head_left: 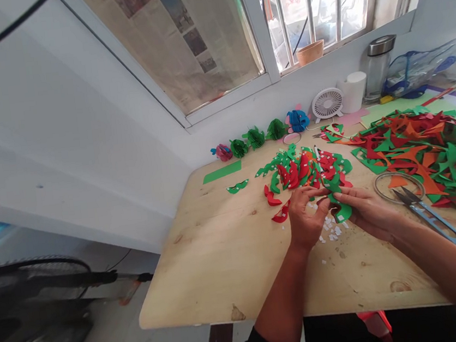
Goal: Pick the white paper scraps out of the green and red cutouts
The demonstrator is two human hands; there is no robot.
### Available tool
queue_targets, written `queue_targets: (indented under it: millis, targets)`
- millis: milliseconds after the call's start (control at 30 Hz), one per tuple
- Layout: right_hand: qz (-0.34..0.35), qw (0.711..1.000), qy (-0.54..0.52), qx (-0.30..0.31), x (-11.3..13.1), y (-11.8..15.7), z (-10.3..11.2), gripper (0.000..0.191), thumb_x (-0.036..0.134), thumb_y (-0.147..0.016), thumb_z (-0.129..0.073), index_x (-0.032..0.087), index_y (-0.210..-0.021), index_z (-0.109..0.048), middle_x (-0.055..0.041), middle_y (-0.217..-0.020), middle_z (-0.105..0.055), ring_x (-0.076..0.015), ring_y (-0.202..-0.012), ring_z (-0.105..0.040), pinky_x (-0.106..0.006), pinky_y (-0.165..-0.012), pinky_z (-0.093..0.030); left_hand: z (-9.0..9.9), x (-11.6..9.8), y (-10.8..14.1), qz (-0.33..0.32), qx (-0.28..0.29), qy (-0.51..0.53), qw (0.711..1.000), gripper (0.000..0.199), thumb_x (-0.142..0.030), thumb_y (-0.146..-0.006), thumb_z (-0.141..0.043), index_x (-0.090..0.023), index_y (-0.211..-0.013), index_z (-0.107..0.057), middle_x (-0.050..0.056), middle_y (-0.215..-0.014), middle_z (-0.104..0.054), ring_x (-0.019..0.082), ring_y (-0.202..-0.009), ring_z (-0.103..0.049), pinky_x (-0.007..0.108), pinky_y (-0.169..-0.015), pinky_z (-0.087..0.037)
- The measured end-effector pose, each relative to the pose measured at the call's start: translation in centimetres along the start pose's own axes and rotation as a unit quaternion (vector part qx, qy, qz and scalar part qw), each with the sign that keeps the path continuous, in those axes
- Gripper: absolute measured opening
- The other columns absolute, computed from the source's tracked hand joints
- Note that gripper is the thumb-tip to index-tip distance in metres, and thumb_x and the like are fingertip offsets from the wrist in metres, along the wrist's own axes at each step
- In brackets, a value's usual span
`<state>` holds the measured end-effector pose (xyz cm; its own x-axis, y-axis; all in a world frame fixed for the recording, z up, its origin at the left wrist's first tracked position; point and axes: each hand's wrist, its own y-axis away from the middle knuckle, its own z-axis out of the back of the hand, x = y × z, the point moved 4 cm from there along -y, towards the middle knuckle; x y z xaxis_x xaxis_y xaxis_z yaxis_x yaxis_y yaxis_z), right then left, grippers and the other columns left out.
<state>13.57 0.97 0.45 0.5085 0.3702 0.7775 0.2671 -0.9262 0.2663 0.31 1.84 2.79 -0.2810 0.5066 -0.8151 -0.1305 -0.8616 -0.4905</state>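
My right hand [366, 210] pinches a curved green paper piece [343, 213] with a small white square on it, above the table. From the other side, my left hand [305, 217] has its thumb and index finger at the left edge of this piece; its other fingers are curled. Small white paper scraps [332, 231] lie on the wood just below my hands. Beyond them is a heap of curved red paper pieces [293, 174] and green paper pieces [290, 155], many carrying white squares. Another green piece [238, 187] lies apart to the left.
Scissors [433, 216] and a tape roll [378, 189] lie right of my hands, beside a large pile of paper offcuts [427, 148]. Along the wall stand folded paper figures [256, 137], a small fan [327, 103] and a glass bottle [379, 68]. The wooden table [205, 261] ends near my body.
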Motion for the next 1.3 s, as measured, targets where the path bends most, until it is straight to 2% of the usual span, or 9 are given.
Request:
queue_targets:
  millis: [100, 167, 233, 400, 467, 633, 933, 1300]
  targets:
    - [-0.001, 1.0, 0.023, 0.007, -0.1, 0.1, 0.0, 0.02, 0.03, -0.074, -0.07, 0.019, -0.091, -0.072, -0.0038, -0.08, -0.071, -0.0125, -0.067, -0.061, -0.02, -0.057, -0.047, 0.0, 1.3, 0.0, 0.094, -0.011, 0.084, 0.992, 0.023, -0.029, -0.077, -0.064, -0.018, -0.097, -0.064, 0.007, -0.097, -0.065, 0.018, -0.092, -0.06, 0.032, -0.079, -0.048]
    - [-0.002, 0.999, 0.033, 0.011, -0.1, 0.1, -0.1, 0.018, 0.03, -0.075, -0.07, 0.02, -0.09, -0.072, -0.0042, -0.082, -0.071, -0.0138, -0.071, -0.062, -0.022, -0.063, -0.048, -0.2, 2.2, 0.1, 0.152, -0.014, 0.164, 0.975, 0.03, -0.032, -0.074, -0.067, -0.017, -0.1, -0.063, 0.007, -0.096, -0.065, 0.017, -0.087, -0.061, 0.03, -0.076, -0.048]
    - [-0.004, 0.999, 0.043, 0.011, -0.2, 0.3, -0.2, 0.018, 0.03, -0.075, -0.07, 0.02, -0.089, -0.072, -0.0043, -0.084, -0.071, -0.015, -0.074, -0.062, -0.023, -0.066, -0.049, -0.6, 2.7, 0.1, 0.188, -0.002, 0.235, 0.954, 0.035, -0.033, -0.07, -0.07, -0.018, -0.101, -0.063, 0.006, -0.095, -0.064, 0.017, -0.086, -0.061, 0.029, -0.074, -0.048]
    - [-0.03, 0.999, 0.033, 0.029, -0.4, 0.6, -0.6, 0.016, 0.03, -0.073, -0.072, 0.02, -0.086, -0.073, -0.004, -0.082, -0.071, -0.0139, -0.069, -0.061, -0.022, -0.062, -0.049, -1.2, 2.7, 0.1, 0.246, 0.059, 0.367, 0.895, 0.049, -0.032, -0.061, -0.077, -0.019, -0.106, -0.062, 0.006, -0.095, -0.064, 0.015, -0.078, -0.059, 0.024, -0.062, -0.046]
    - [-0.052, 0.997, 0.018, 0.05, -0.5, 0.7, -0.8, 0.015, 0.029, -0.075, -0.071, 0.02, -0.087, -0.073, -0.0039, -0.082, -0.071, -0.0134, -0.071, -0.062, -0.021, -0.063, -0.049, -1.1, 2.5, 0.1, 0.252, 0.078, 0.394, 0.88, 0.052, -0.03, -0.061, -0.078, -0.02, -0.109, -0.06, 0.006, -0.096, -0.064, 0.013, -0.073, -0.058, 0.022, -0.058, -0.044]
    - [-0.086, 0.992, 0.016, 0.088, -0.8, 1.1, -1.1, 0.013, 0.029, -0.079, -0.067, 0.019, -0.085, -0.073, -0.0056, -0.083, -0.072, -0.0138, -0.073, -0.063, -0.023, -0.065, -0.05, -0.7, 2.3, 0.1, 0.239, 0.121, 0.421, 0.866, 0.054, -0.03, -0.062, -0.077, -0.023, -0.112, -0.059, 0.005, -0.103, -0.063, 0.009, -0.063, -0.055, 0.023, -0.053, -0.042]
    - [-0.105, 0.989, 0.021, 0.101, -0.9, 1.2, -1.3, 0.013, 0.029, -0.078, -0.067, 0.018, -0.084, -0.071, -0.0074, -0.084, -0.072, -0.0139, -0.07, -0.063, -0.023, -0.065, -0.05, -0.7, 2.1, -0.1, 0.246, 0.103, 0.433, 0.861, 0.043, -0.032, -0.057, -0.081, -0.02, -0.095, -0.064, 0.004, -0.088, -0.066, 0.009, -0.06, -0.056, 0.024, -0.056, -0.045]
    - [-0.094, 0.989, 0.052, 0.103, -1.0, 1.2, -1.2, 0.016, 0.032, -0.079, -0.066, 0.018, -0.085, -0.07, -0.008, -0.087, -0.072, -0.0149, -0.071, -0.063, -0.024, -0.063, -0.05, -0.8, 2.3, 0.0, 0.263, 0.091, 0.421, 0.863, 0.041, -0.037, -0.052, -0.082, -0.018, -0.083, -0.064, 0.004, -0.084, -0.067, 0.009, -0.057, -0.055, 0.024, -0.053, -0.044]
